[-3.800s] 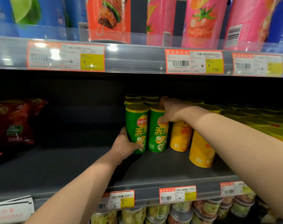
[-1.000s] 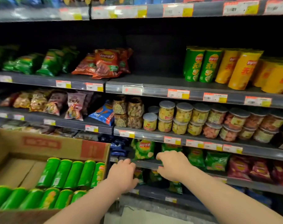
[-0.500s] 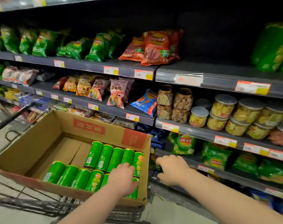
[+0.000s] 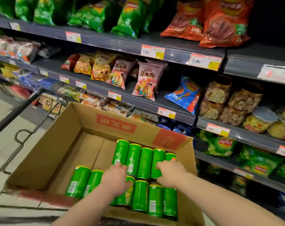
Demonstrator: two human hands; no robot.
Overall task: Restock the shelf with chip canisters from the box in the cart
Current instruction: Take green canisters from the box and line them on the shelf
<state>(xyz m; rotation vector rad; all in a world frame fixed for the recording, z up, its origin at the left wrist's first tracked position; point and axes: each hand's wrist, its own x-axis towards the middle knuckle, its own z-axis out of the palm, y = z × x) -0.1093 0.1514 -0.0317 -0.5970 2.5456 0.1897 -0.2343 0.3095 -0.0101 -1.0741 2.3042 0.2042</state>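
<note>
Your left hand (image 4: 116, 176) is lying with fingers spread across the canisters (image 4: 145, 163), touching them, wrapping none. Your right hand (image 4: 170, 173) is sitting on the far row's right end, but blur is hiding its fingers, so I cannot tell whether it's gripping. Two green rows are lying flat in the box (image 4: 60, 144) in the cart (image 4: 16, 115), and the left part is showing bare cardboard. Beyond, the shelves (image 4: 154, 41) are holding only bags and jars. You're looking partway through, with plenty of canisters left to lift out.
</note>
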